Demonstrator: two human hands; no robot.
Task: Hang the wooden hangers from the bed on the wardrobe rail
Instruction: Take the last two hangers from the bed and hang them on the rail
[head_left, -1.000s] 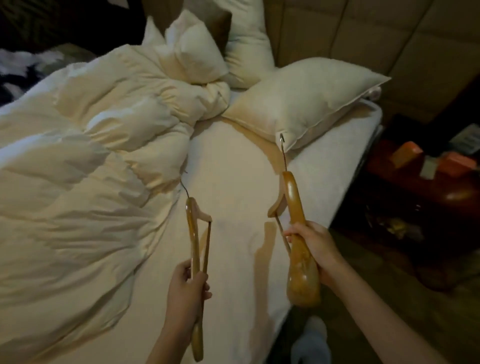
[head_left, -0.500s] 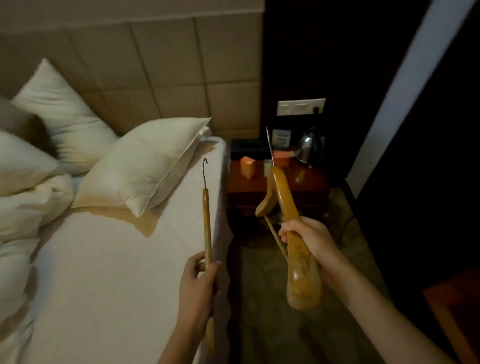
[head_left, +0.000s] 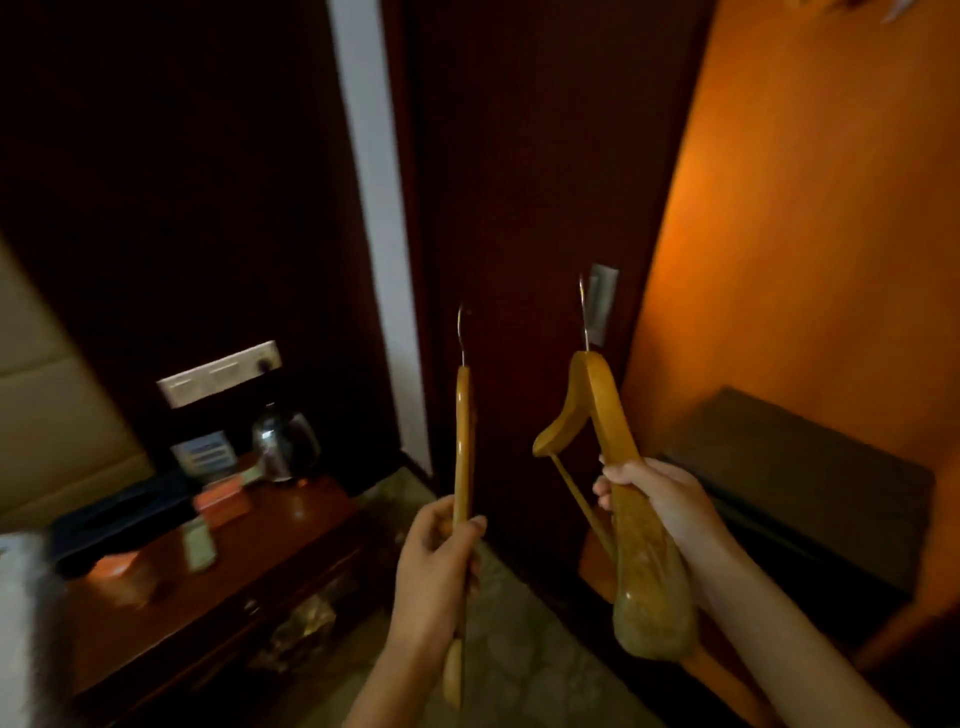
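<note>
Wooden hangers, two of them, both in the air and one per hand. Head view only.

Left hand (head_left: 436, 566): clenched round the lower part of the left hanger (head_left: 461, 441), which shows edge-on with its metal hook up. Thumb and fingers wrap the wood.

Right hand (head_left: 660, 499): grasps the right hanger (head_left: 608, 431) by one shoulder arm, fingers curled over it, with the crossbar running below the knuckles. Its hook also points up and stands in front of a small pale plate on the dark door panel (head_left: 519, 208). The two hangers are apart, not touching.

Surroundings: a dark wood nightstand (head_left: 291, 540) at lower left carries a kettle (head_left: 285, 441) and small boxes. An orange-lit recess (head_left: 805, 234) at right has a dark low unit (head_left: 810, 467) in it. No rail is in view (it may sit higher in that recess, above the frame edge; cannot tell).

Step, as I judge it: the carry phase, with neither hanger hung yet. The next move calls for locating the rail, then raising one hanger at a time. Each hook must be turned to open toward the bar and lowered over it. The right hand's hold leaves its hook free. The left hanger may want a wrist turn first, to sit square to the rail.
</note>
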